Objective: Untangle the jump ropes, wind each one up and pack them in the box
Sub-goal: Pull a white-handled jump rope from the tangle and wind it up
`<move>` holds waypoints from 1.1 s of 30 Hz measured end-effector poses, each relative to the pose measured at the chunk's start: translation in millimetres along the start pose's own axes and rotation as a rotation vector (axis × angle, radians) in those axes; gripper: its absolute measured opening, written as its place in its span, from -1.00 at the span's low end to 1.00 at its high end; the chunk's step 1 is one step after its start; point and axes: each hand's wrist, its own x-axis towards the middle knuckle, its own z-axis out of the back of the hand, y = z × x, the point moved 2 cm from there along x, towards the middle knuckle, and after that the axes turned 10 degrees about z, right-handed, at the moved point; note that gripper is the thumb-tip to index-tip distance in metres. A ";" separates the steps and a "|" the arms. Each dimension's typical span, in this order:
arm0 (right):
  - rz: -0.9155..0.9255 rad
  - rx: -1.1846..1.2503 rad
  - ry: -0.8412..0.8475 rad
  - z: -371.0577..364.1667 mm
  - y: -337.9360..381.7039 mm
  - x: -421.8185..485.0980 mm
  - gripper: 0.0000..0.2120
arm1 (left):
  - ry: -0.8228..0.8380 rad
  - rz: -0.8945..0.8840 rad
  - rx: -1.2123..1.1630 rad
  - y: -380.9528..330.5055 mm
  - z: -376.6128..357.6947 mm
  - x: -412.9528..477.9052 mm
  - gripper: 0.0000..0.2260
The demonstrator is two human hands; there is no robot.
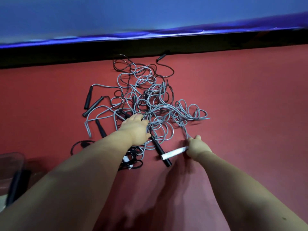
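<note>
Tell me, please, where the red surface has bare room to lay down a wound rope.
The red surface is bare right of the tangle, beyond the right hand holding the white handle. It is also bare left of the black handles, and nearer, between the forearms. The middle is crowded with ropes, and the clear box takes the near-left corner.

Illumination is dim and even, with a cool cast. Glare streaks the lower edge of the blue padding (150, 33). Soft shadows fall beneath both forearms (83, 164) onto the red mat (250, 97). Wide-angle distortion curves lines near the frame edges. The clear box (11, 164) at lower left is blurred.
</note>
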 end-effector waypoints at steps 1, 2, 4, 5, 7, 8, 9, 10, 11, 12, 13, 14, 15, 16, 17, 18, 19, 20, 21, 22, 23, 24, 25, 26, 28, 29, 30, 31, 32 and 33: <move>-0.006 0.026 -0.019 6.2 0.3 -7.0 -0.70 | 0.007 0.001 0.000 -0.7 1.2 -5.1 -0.47; -0.011 0.065 -0.053 13.0 1.0 -13.9 -0.69 | 0.013 0.002 0.000 -1.1 2.3 -11.4 -0.47; 0.028 0.159 -0.169 30.5 5.4 -27.4 -0.70 | 0.014 0.004 0.011 -1.4 6.4 -25.5 -0.46; 0.082 0.215 -0.238 38.7 9.7 -30.9 -0.72 | 0.018 0.011 0.013 -0.5 7.8 -29.8 -0.46; 0.223 0.328 -0.385 56.4 23.6 -43.6 -0.76 | 0.014 0.033 -0.003 2.9 11.2 -41.0 -0.43; 0.284 0.371 -0.445 64.7 32.3 -50.0 -0.77 | 0.006 0.042 -0.018 4.8 13.2 -46.0 -0.41; 0.341 0.397 -0.486 72.8 42.3 -56.5 -0.78 | -0.009 0.046 -0.041 6.8 16.5 -52.1 -0.39; 0.393 0.404 -0.500 79.0 51.5 -60.9 -0.79 | -0.022 0.047 -0.074 7.9 20.3 -56.9 -0.38; 0.439 0.392 -0.491 82.7 59.3 -62.7 -0.80 | -0.034 0.051 -0.122 8.5 24.3 -60.7 -0.37; 0.479 0.356 -0.470 84.5 66.8 -64.5 -0.82 | -0.049 0.057 -0.179 10.0 28.3 -65.7 -0.37; 0.502 0.310 -0.443 83.7 72.1 -65.7 -0.83 | -0.060 0.065 -0.229 11.3 31.4 -70.7 -0.38; 0.512 0.264 -0.424 81.5 75.8 -66.3 -0.84 | -0.068 0.067 -0.267 13.5 32.8 -74.4 -0.40; 0.509 0.238 -0.409 77.3 77.6 -65.7 -0.84 | -0.065 0.062 -0.307 16.4 32.6 -76.4 -0.41; 0.501 0.233 -0.398 71.6 78.2 -64.7 -0.84 | -0.048 0.055 -0.361 20.3 29.7 -76.3 -0.43; 0.485 0.245 -0.387 65.1 78.2 -64.0 -0.84 | -0.017 0.050 -0.414 24.0 25.6 -76.8 -0.43; 0.473 0.263 -0.383 58.4 77.7 -63.3 -0.84 | 0.015 0.043 -0.463 27.0 20.6 -77.4 -0.42; 0.454 0.280 -0.378 52.1 76.8 -62.7 -0.85 | 0.043 0.030 -0.501 29.3 15.6 -78.8 -0.39; 0.440 0.296 -0.378 46.5 75.7 -62.2 -0.85 | 0.061 0.011 -0.533 30.3 11.4 -80.5 -0.37; 0.426 0.310 -0.363 40.6 74.5 -61.1 -0.86 | 0.069 -0.019 -0.561 30.0 8.2 -82.6 -0.36; 0.424 0.319 -0.348 35.9 74.1 -60.5 -0.86 | 0.068 -0.053 -0.577 28.9 5.3 -83.7 -0.38; 0.419 0.328 -0.326 31.8 73.8 -59.3 -0.86 | 0.066 -0.071 -0.562 27.0 3.2 -85.5 -0.42; 0.420 0.348 -0.316 28.1 74.2 -57.8 -0.87 | 0.058 -0.076 -0.525 25.4 0.5 -85.6 -0.47; 0.409 0.382 -0.319 25.5 75.2 -56.5 -0.88 | 0.054 -0.073 -0.459 22.8 -1.2 -86.7 -0.52; 0.393 0.437 -0.335 23.8 77.2 -55.9 -0.86 | 0.060 -0.069 -0.391 20.1 -2.9 -87.3 -0.57; 0.304 0.663 -0.396 25.4 83.1 -57.1 -0.75 | 0.106 -0.073 -0.338 14.4 -5.9 -88.7 -0.71; 0.229 0.846 -0.422 28.7 85.4 -58.2 -0.67 | 0.127 -0.071 -0.353 12.1 -6.8 -89.3 -0.77; 0.146 1.069 -0.426 32.4 87.8 -59.3 -0.62 | 0.129 -0.062 -0.382 11.1 -7.7 -88.5 -0.78; 0.049 1.296 -0.391 36.7 91.5 -59.9 -0.67 | 0.123 -0.038 -0.422 11.0 -7.5 -89.4 -0.78; -0.034 1.520 -0.332 42.4 97.2 -61.9 -0.80 | 0.119 -0.007 -0.484 11.7 -8.3 -87.7 -0.77; -0.110 1.701 -0.285 48.1 103.2 -64.2 -0.89 | 0.132 0.027 -0.577 12.1 -9.0 -86.8 -0.76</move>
